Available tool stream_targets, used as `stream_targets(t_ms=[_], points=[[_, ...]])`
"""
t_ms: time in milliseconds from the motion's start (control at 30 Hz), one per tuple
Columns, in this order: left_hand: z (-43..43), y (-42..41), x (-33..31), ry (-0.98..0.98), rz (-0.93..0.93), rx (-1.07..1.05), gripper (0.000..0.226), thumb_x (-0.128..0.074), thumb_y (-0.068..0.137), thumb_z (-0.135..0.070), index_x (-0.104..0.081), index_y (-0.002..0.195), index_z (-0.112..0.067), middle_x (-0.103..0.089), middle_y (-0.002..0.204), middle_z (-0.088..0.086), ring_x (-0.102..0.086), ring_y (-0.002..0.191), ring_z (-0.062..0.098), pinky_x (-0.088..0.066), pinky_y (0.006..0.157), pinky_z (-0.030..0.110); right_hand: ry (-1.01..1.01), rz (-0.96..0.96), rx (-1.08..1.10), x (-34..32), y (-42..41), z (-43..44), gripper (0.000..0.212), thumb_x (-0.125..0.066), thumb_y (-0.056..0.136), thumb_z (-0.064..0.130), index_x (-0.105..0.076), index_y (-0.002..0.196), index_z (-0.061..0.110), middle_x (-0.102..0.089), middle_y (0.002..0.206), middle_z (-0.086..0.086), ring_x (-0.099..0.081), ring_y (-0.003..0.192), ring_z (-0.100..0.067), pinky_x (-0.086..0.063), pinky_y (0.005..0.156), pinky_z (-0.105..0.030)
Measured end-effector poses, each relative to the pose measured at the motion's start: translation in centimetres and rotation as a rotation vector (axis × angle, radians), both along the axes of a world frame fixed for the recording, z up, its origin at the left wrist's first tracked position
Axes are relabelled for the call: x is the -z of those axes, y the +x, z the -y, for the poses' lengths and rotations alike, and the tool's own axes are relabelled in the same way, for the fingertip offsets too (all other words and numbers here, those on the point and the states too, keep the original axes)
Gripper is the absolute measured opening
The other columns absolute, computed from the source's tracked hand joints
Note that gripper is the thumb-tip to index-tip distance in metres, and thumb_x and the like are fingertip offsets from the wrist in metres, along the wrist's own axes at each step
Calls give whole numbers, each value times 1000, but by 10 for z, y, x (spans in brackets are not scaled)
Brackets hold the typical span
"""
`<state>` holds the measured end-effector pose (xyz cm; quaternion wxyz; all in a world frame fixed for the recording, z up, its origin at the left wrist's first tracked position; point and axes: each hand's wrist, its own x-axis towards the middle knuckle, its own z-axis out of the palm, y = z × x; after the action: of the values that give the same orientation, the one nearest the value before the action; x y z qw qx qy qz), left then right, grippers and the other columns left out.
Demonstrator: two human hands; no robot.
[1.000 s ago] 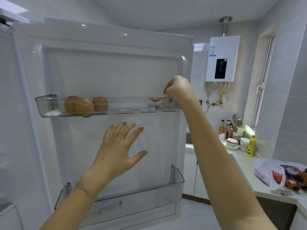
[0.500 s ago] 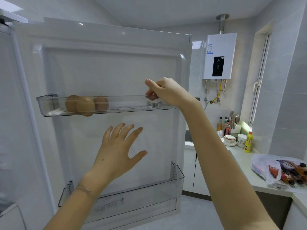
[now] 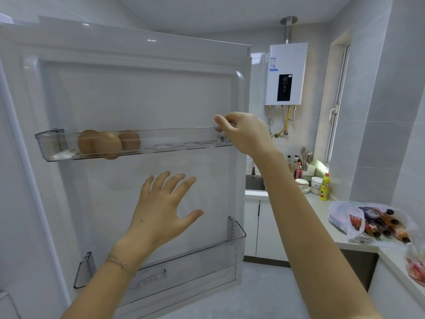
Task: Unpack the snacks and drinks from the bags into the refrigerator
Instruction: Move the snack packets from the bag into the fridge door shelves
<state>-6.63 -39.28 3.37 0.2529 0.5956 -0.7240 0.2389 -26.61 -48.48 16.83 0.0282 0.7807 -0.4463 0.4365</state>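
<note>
The refrigerator door (image 3: pixel 138 93) stands open in front of me. Its clear upper shelf (image 3: pixel 174 137) holds three brown eggs (image 3: pixel 108 145) at the left and a small labelled cup (image 3: pixel 221 137) at the right end. My right hand (image 3: pixel 246 132) is over that cup, fingers curled down onto its top and thumb sticking out to the left; whether it grips the cup is unclear. My left hand (image 3: pixel 161 210) hovers open with spread fingers before the door's middle, holding nothing. A plastic bag (image 3: pixel 342 217) with several bottled drinks (image 3: pixel 386 226) lies on the counter at the right.
A clear lower door bin (image 3: pixel 238 240) is at knee height. A second bag (image 3: pixel 416 265) sits at the right edge of the white counter (image 3: pixel 322 208). Bowls, a yellow bottle (image 3: pixel 324 187), condiments and a sink (image 3: pixel 254 183) lie further back. A water heater (image 3: pixel 285 74) hangs on the wall.
My right hand went from a fist low at the shelf's right end to curled fingers on the cup's top, thumb out. The left hand stayed spread and nearly still.
</note>
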Motion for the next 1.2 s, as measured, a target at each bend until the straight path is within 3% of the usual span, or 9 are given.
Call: stream_targets(t_ms=[100,267,367,567,667,833,1000,1200], points=[[6,-11,1,18,-7,35,78,-31,80,-77,-42,143,-33,-48,144,-3,-35,139,28,-21,115,54,-114,151,2,19,-9,-15,42,-48,93,55,-69,110,23,-67,112,9,-59,107,-12,-45,95,-38],[20,-50,14,41,-19,175,76,-32,82,-75,-42,143,-30,-48,145,-3,-36,139,26,-22,115,52,-201,157,91,68,-53,-45,49,-55,87,54,-63,123,23,-58,131,7,-52,121,-16,-42,101,-45],[31,-87,26,34,-59,303,70,-38,85,-70,-47,140,-28,-54,139,-5,-42,135,24,-27,112,50,-145,93,213,102,-95,-57,50,-52,86,54,-63,123,23,-52,140,3,-42,133,-18,-36,107,-45],[64,-189,54,57,-23,508,71,-39,85,-68,-51,138,-24,-55,138,-2,-42,136,27,-31,111,50,23,-34,423,166,-198,-63,55,-55,89,51,-48,139,30,-43,148,7,-30,140,-14,-27,112,-45],[85,-248,64,96,3,564,76,-34,84,-71,-45,143,-26,-49,145,0,-35,141,28,-24,115,52,117,-73,530,186,-253,-61,61,-54,90,53,-39,145,32,-33,154,7,-21,145,-17,-22,115,-47],[128,-342,80,134,52,616,80,-29,83,-75,-32,150,-31,-34,155,3,-22,146,28,-12,118,51,181,-120,679,207,-345,-53,63,-51,88,57,-37,145,32,-34,152,7,-23,143,-19,-27,113,-47],[158,-425,105,160,45,686,79,-32,84,-73,-26,152,-32,-25,159,5,-15,148,30,-8,119,53,296,-124,780,230,-419,-46,69,-50,89,58,-25,150,36,-21,159,8,-11,147,-18,-17,116,-45],[203,-510,137,252,58,775,83,-23,81,-77,-23,152,-35,-20,161,1,-9,150,25,-5,120,53,411,-107,935,263,-499,-24,71,-49,87,64,-30,147,32,-37,149,8,-23,142,-18,-26,111,-46]])
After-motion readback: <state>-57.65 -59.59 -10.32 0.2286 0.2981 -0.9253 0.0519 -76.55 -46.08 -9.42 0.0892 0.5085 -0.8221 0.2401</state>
